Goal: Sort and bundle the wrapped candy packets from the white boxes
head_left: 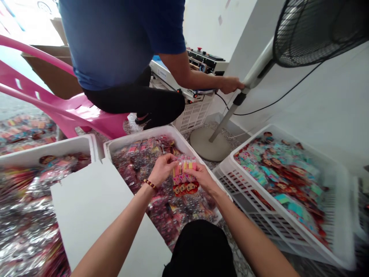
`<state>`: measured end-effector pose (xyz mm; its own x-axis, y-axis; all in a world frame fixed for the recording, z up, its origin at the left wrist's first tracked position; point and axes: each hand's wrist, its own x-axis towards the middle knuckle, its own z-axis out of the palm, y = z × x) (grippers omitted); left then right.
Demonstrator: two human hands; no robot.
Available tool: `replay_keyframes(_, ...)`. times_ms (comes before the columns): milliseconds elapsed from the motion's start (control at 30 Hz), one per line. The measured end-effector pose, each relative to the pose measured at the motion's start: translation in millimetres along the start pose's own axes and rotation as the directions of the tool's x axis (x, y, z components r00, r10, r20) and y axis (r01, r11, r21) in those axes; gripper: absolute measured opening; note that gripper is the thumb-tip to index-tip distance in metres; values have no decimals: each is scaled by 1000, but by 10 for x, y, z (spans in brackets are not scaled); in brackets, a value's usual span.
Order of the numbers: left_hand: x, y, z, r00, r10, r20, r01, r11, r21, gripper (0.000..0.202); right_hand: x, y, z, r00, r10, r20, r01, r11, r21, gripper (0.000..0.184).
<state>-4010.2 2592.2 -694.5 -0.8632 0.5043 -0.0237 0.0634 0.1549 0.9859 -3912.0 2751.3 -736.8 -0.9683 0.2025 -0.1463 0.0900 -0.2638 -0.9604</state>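
Several small packets with printed cartoon heads (186, 181) are fanned out in front of me, held between both hands. My left hand (163, 169), with a beaded bracelet at the wrist, pinches their upper left side. My right hand (204, 177) grips their right edge, thumb across the front. Below them stands a white bin (175, 134) filled with similar shiny, clear-wrapped packets (135, 154). A white board (98, 215) lies across the bin's left side, under my left forearm.
Another packet-filled bin (92, 144) is at left; a white crate (276, 231) with turquoise and red packets stands right. A co-worker in a blue shirt (121, 42) sits on a pink chair (52, 92), one hand on a fan's pole (245, 88). A machine (207, 61) stands behind.
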Motion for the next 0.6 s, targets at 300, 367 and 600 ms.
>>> replay_keyframes(300, -53, -20, 44, 991, -93, 96, 115, 959, -259, 38, -16, 23, -3, 999, 22, -43, -19, 996, 84, 37)
replay_keyframes(367, -52, -56, 63, 994, -91, 56, 102, 967, -232, 37, -43, 29, 5, 999, 44, -11, -42, 994, 103, 38)
replay_keyframes(600, -120, -228, 190, 996, -90, -5, 86, 972, -218, 32, -81, 284, 78, 994, 97, 47, -103, 982, 155, 45)
